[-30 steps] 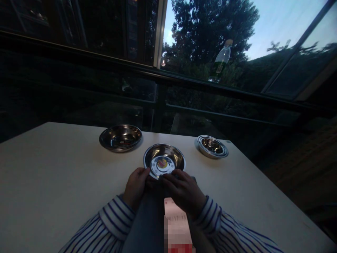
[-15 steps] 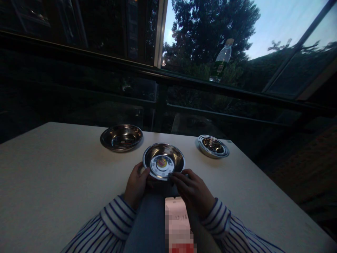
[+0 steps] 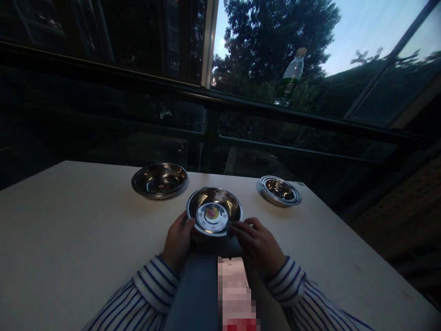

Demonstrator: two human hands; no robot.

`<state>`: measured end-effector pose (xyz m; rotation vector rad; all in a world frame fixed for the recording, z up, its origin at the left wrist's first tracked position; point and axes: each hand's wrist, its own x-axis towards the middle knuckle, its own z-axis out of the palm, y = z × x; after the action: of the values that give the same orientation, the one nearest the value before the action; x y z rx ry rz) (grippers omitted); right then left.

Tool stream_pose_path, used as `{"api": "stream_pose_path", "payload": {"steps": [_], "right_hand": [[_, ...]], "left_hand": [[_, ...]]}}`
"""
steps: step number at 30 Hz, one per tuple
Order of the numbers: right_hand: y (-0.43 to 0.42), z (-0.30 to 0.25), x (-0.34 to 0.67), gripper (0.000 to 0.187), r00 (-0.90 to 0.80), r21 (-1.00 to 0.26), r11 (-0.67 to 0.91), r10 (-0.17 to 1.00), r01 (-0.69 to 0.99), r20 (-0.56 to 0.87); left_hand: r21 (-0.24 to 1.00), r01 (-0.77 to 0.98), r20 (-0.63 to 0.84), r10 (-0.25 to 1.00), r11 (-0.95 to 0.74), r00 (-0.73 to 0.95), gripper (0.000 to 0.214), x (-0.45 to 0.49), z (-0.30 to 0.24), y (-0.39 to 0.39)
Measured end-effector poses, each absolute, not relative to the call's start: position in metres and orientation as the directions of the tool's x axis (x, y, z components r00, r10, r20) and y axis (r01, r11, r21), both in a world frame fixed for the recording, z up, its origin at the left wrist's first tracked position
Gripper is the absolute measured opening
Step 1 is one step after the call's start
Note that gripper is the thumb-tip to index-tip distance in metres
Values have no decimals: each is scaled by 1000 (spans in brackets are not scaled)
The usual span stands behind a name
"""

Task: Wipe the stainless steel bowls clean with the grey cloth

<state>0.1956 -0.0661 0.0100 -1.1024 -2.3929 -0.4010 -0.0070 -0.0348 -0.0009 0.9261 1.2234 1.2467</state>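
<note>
A steel bowl [image 3: 214, 210] with a round label in its bottom sits on the white table [image 3: 69, 230], in front of me. My left hand [image 3: 178, 242] grips its near left rim, thumb on the edge. My right hand [image 3: 259, 243] holds the near right rim with curled fingers. Both wrists wear striped sleeves. A grey strip [image 3: 196, 289] lies between my arms with a phone [image 3: 236, 294] on it.
A second steel bowl [image 3: 159, 180] stands at the back left. A smaller stack of steel bowls [image 3: 280, 191] stands at the back right near the table's far edge. A plastic bottle [image 3: 289, 78] stands on the dark window rail behind.
My right hand has slid rightwards from the bowl's near edge to its right rim. The left hand keeps its grip. The bowl has barely moved.
</note>
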Motion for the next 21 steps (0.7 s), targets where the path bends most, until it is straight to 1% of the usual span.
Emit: {"api": "stream_pose_path", "payload": {"steps": [2, 4, 6, 9, 11, 13, 18, 20, 21], "right_hand": [[-62, 8, 207, 33, -498, 42, 568, 682, 822, 537], [-63, 8, 205, 33, -467, 25, 541, 701, 840, 538], [-68, 8, 193, 34, -497, 28, 575, 682, 818, 537], [-77, 9, 173, 32, -582, 74, 659, 599, 748, 549], [-79, 10, 171, 31, -602, 86, 679, 576, 729, 553], [-78, 10, 179, 31, -591, 73, 666, 600, 743, 540], [-71, 9, 194, 34, -507, 38, 576, 685, 816, 523], [-71, 10, 180, 31, -508, 36, 586, 670, 810, 541], [-71, 11, 170, 28, -525, 48, 610, 636, 791, 565]], "left_hand": [[976, -167, -158, 984, 143, -81, 47, -7, -1, -34], [975, -168, -160, 983, 144, -84, 47, -7, 0, -34], [975, -165, -168, 981, 150, -99, 48, -8, 1, -35], [978, -151, -160, 982, 144, -97, 49, -9, 3, -37], [979, -150, -155, 984, 140, -91, 48, -9, 3, -38], [977, -154, -161, 983, 146, -92, 47, -9, 2, -37], [977, -147, -173, 979, 157, -105, 47, -7, -1, -34], [976, -151, -171, 979, 154, -109, 46, -6, -2, -34], [975, -163, -171, 979, 153, -108, 46, -6, -2, -34]]}}
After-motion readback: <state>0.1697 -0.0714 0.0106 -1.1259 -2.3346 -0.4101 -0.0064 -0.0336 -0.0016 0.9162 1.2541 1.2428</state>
